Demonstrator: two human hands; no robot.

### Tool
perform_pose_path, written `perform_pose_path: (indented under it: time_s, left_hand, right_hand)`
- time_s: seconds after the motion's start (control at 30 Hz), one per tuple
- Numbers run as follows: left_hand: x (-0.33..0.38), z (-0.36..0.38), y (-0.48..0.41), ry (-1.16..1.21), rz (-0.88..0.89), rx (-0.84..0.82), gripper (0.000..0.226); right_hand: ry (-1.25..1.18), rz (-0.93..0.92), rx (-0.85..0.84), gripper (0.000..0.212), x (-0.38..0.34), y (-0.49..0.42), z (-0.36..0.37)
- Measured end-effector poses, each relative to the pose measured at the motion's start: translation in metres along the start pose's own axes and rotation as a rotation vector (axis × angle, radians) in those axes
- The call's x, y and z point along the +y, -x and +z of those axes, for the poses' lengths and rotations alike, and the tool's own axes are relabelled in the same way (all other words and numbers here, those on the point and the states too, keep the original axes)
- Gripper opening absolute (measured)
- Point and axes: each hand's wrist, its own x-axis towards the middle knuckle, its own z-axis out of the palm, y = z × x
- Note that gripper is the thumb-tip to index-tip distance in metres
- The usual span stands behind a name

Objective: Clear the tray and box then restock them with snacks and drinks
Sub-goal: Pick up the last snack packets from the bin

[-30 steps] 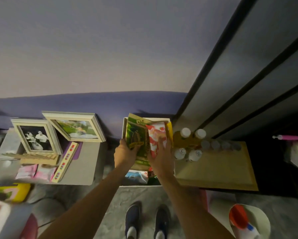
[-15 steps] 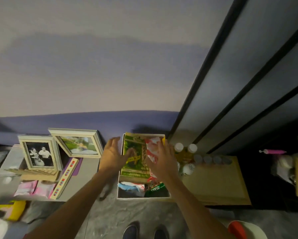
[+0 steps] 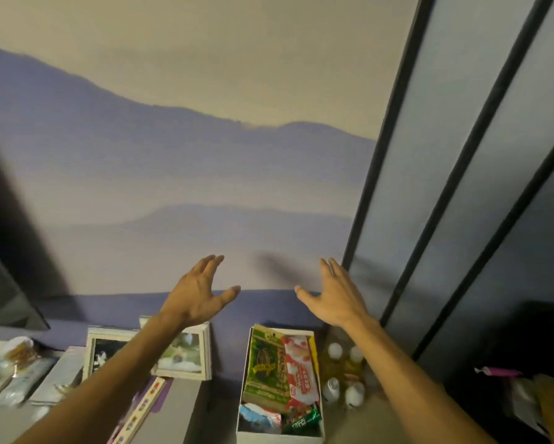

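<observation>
White cardboard box [image 3: 280, 439] sits near, between my arms, with the green snack packet [image 3: 266, 366] and red-and-white packet [image 3: 301, 370] now lying inside. My left hand [image 3: 198, 296] and right hand [image 3: 336, 299] have let go and lifted, fingers spread, empty. White-capped bottles [image 3: 335, 350] stand just right, so restocking looks nearly done.

The open white box [image 3: 279, 438] holds a green packet [image 3: 266, 366] and a red-white packet [image 3: 300, 370]. White-capped bottles [image 3: 335, 351] stand upright just beside it.
</observation>
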Motion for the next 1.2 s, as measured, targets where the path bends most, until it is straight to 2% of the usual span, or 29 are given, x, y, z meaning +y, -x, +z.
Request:
perform_pose_path:
  time_s: [0.27, 0.57, 0.7, 0.93, 1.1, 1.2]
  left_hand:
    - [0.014, -0.063, 0.112, -0.112, -0.079, 0.157, 0.094]
    - [-0.046, -0.138, 0.272, -0.169, -0.418, 0.295, 0.095]
    - [-0.085, -0.162, 0.334, -0.181, -0.537, 0.365, 0.089]
    - [-0.180, -0.199, 0.418, -0.122, -0.744, 0.407, 0.101]
    - [-0.278, -0.215, 0.452, -0.068, -0.835, 0.415, 0.106]
    - [-0.328, -0.215, 0.459, -0.035, -0.872, 0.403, 0.101]
  right_hand:
    - [-0.023, -0.247, -0.020, 0.103, -0.068, 0.048, -0.022]
    - [-0.079, -0.508, -0.164, 0.103, -0.200, 0.117, 0.021]
    - [-0.070, -0.624, -0.215, 0.100, -0.272, 0.141, 0.045]
    - [-0.057, -0.797, -0.304, 0.097, -0.416, 0.166, 0.115]
    - [-0.056, -0.882, -0.349, 0.077, -0.518, 0.172, 0.182]
    - [-0.065, -0.909, -0.382, 0.077, -0.570, 0.169, 0.225]
